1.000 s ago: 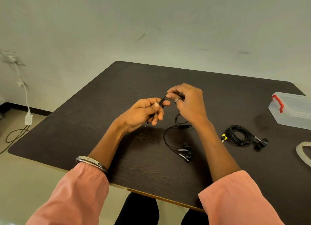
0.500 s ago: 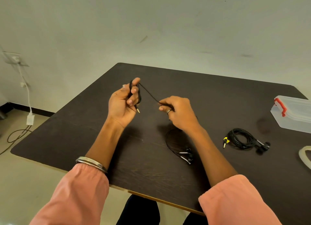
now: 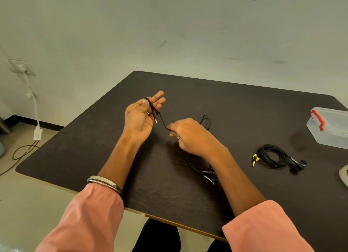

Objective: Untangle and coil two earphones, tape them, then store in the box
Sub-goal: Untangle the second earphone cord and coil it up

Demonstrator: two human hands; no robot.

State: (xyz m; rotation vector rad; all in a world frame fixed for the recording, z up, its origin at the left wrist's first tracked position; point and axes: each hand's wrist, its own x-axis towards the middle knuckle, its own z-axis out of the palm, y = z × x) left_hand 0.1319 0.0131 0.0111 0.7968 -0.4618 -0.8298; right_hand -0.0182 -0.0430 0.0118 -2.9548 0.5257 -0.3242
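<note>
My left hand (image 3: 141,116) is raised palm-up over the dark table (image 3: 235,101), fingers fairly straight, thumb pinning the plug end of a black earphone cable (image 3: 160,118) looped over the fingers; the gold plug hangs by the palm. My right hand (image 3: 190,137) pinches the same cable a short way along. The rest of the cable trails under my right wrist to its earbuds (image 3: 210,175) on the table. A second black earphone (image 3: 273,155), coiled, with a yellow-marked plug, lies to the right.
A clear plastic box (image 3: 331,129) with a red latch stands at the right edge. Part of a tape roll (image 3: 343,174) shows at the far right. A wall socket with a charger cable (image 3: 35,108) hangs at the left beyond the table.
My left hand has opened its fingers and turned palm-up with a loop of cable round them. My right hand has drawn lower and to the right along the cable.
</note>
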